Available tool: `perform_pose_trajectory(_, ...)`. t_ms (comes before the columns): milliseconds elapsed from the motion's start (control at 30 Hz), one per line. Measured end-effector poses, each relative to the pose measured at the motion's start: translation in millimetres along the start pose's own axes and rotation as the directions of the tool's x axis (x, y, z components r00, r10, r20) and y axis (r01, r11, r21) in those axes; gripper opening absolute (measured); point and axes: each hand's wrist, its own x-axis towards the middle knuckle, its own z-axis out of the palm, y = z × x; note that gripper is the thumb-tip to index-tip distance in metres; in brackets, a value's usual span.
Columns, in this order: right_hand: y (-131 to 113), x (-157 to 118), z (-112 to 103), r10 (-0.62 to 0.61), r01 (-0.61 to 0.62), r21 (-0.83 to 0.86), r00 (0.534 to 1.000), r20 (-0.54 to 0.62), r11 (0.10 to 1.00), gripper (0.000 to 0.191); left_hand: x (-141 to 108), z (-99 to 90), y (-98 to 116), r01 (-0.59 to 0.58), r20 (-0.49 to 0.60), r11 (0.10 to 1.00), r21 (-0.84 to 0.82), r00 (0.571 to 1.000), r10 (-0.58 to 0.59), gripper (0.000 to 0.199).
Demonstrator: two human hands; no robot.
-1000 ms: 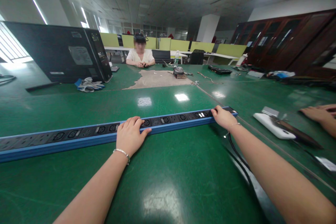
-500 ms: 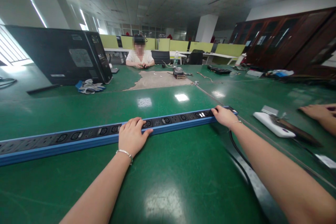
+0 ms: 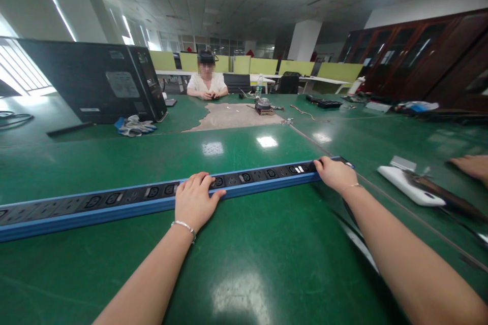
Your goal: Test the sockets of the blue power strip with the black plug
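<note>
A long blue power strip (image 3: 263, 176) with a row of black sockets lies slantwise across the green table, its left end beyond the picture's edge. My left hand (image 3: 196, 194) is closed over its middle, fingers across the sockets and thumb along the near blue side. Close to the strip's right end, my right hand (image 3: 335, 175) grips it, with the fingertips partly hidden behind the far edge. A black cable, mostly hidden by my right forearm, runs down from that end.
On the left stands a black computer case (image 3: 91, 81) beside gloves (image 3: 135, 126). To the right lie a white device (image 3: 409, 186) and a co-worker's hand (image 3: 470, 165). Another person (image 3: 207, 81) sits across the table (image 3: 236, 264), near a bottle (image 3: 259, 85).
The whole view has shifted slightly, so things sit farther right. Both my hands keep their places on the power strip. The co-worker's hand shows less at the right edge.
</note>
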Motion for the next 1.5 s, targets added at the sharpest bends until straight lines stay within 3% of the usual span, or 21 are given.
perform_pose_trajectory(133, 2, 0, -3, 0.108, -0.098, 0.176, 0.993, -0.051, 0.979, 0.047, 0, 0.5, -1, -0.003, -0.007, 1.0, -0.005, 1.0, 0.003, 0.039)
perform_pose_trajectory(267, 17, 3, -35, 0.235, -0.171, 0.244, 0.934, -0.269, 0.955, 0.052, 0, 0.1, 0, -0.006, -0.003, 1.0, 0.006, 1.0, 0.006, 0.04)
perform_pose_trajectory(300, 19, 3, -44, 0.182, -0.115, 0.244, 0.945, -0.27, 0.963, 0.051, 0, -0.1, 0, -0.005, -0.002, 1.0, 0.007, 1.0, 0.005, 0.04)
perform_pose_trajectory(400, 11, -1, -58, 0.01, -0.001, 0.307, 1.0, -0.028, 0.952, 0.044, 0, -1.0, 1, 0.0, 0.004, 1.0, 0.006, 1.0, 0.0, 0.04)
perform_pose_trajectory(533, -23, -15, -44, -0.168, 0.147, 0.302, 0.985, 0.043, 0.942, 0.039, 0, -1.2, 1, -0.002, 0.009, 1.0, 0.006, 1.0, 0.002, 0.039)
perform_pose_trajectory(667, -53, -24, -27, -0.205, 0.186, 0.294, 0.978, 0.037, 0.938, 0.037, 0, -0.4, 0, -0.01, 0.005, 1.0, 0.007, 1.0, 0.01, 0.039)
perform_pose_trajectory(800, -70, -25, -26, -0.194, 0.186, 0.244, 0.981, 0.01, 0.952, 0.033, 0, 0.6, -1, -0.015, 0.0, 1.0, 0.014, 1.0, 0.015, 0.039)
perform_pose_trajectory(967, -82, -24, -32, -0.182, 0.179, 0.114, 0.983, 0.012, 0.977, 0.033, 0, 1.5, -2, -0.025, -0.006, 1.0, 0.009, 1.0, 0.025, 0.039)
perform_pose_trajectory(1267, -92, -23, -34, -0.24, 0.236, 0.045, 0.966, 0.095, 0.971, 0.032, 0, 1.1, -2, -0.04, -0.023, 0.999, 0.008, 0.999, 0.04, 0.04)
perform_pose_trajectory(1500, -95, -37, -24, -0.234, 0.234, -0.002, 0.972, 0.005, 0.972, 0.034, 0, 1.3, -2, -0.039, -0.034, 0.999, 0.016, 0.999, 0.04, 0.039)
